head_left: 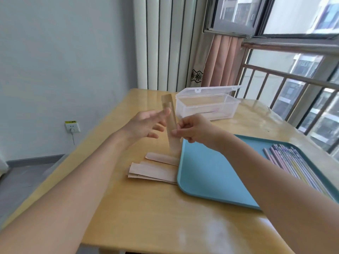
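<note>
Head view: right hand (194, 128) pinches a brown paper sleeve (171, 123) upright above the table (146, 208) – left hand (145, 125) relaxed, straight fingers touching its side – spare sleeves (154, 171) flat below, against blue tray (211, 176).

A single view, from a wide-angle camera worn on the person's head. It faces forward and down across a wooden table (146, 208), close in. Both forearms enter from the bottom corners, and the left hand (145, 125) and right hand (194, 128) meet at a paper sleeve (171, 121) near the middle. A plain wall (55, 61) fills the upper left and a window (275, 17) the upper right. Straight lines bow toward the edges.
</note>
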A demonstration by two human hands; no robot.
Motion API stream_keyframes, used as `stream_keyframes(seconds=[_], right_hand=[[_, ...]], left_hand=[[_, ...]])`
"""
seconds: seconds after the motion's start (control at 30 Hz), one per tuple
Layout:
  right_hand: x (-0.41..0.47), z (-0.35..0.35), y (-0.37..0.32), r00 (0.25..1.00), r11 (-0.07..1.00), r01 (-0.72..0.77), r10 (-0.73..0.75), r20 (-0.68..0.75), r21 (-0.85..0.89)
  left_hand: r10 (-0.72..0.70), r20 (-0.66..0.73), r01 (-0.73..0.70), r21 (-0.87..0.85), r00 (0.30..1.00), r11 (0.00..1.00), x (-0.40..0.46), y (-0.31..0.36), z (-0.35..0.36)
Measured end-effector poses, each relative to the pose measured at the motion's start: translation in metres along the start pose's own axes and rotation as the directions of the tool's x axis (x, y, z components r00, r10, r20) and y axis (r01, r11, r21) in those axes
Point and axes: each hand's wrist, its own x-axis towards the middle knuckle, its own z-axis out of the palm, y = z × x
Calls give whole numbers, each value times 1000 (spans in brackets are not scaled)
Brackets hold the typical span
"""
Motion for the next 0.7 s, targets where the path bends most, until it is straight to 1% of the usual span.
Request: stream_keyframes(seconds=[0.07,0.1,0.13,0.17,0.2,0.23,0.27,0.3,0.33,0.37,0.4,0.43,0.47,0.6,0.7], right_hand=[[-7,-14,4,1000,995,-3,1,18,95],[-12,-20,6,999,994,-10,6,34,111],[-21,-35,12,999,993,-36,34,15,117],[-27,-49,18,997,993,-68,71,-24,99],[-36,-67,26,988,993,-111,115,-108,36],[-45,-87,34,965,982,-166,143,-222,-90],[-54,-107,44,931,935,-245,154,-331,-256],[-65,-124,53,896,843,-347,169,-410,-410],[-75,-138,61,864,723,-457,223,-451,-518],[-86,-147,69,830,604,-547,300,-470,-579],[-94,-151,75,797,515,-604,363,-483,-608],[-100,-154,82,772,474,-635,397,-496,-610],[-104,-154,88,761,470,-649,404,-508,-599],[-105,-153,97,747,544,-658,382,-545,-521],[-107,-154,94,747,549,-662,425,-512,-510]], left_hand=[[58,15,-57,-18,998,998,12,5,27],[74,-8,-74,-40,997,996,18,6,42],[77,-29,-78,-69,997,995,27,10,65],[59,-68,-66,-104,996,992,32,13,83],[27,-90,-41,-154,996,987,36,15,102],[-17,-85,-2,-212,996,977,39,18,118],[-63,-43,51,-251,997,967,40,19,132],[-104,37,110,-263,994,958,37,20,146],[-137,134,167,-251,982,953,35,19,159],[-163,227,216,-236,960,947,31,18,172],[-181,295,252,-224,938,941,28,17,183],[-197,342,282,-220,919,934,26,17,194],[-209,369,303,-216,906,928,23,16,202],[-242,389,324,-162,889,932,22,14,207],[-246,397,302,-83,884,950,19,13,207]])
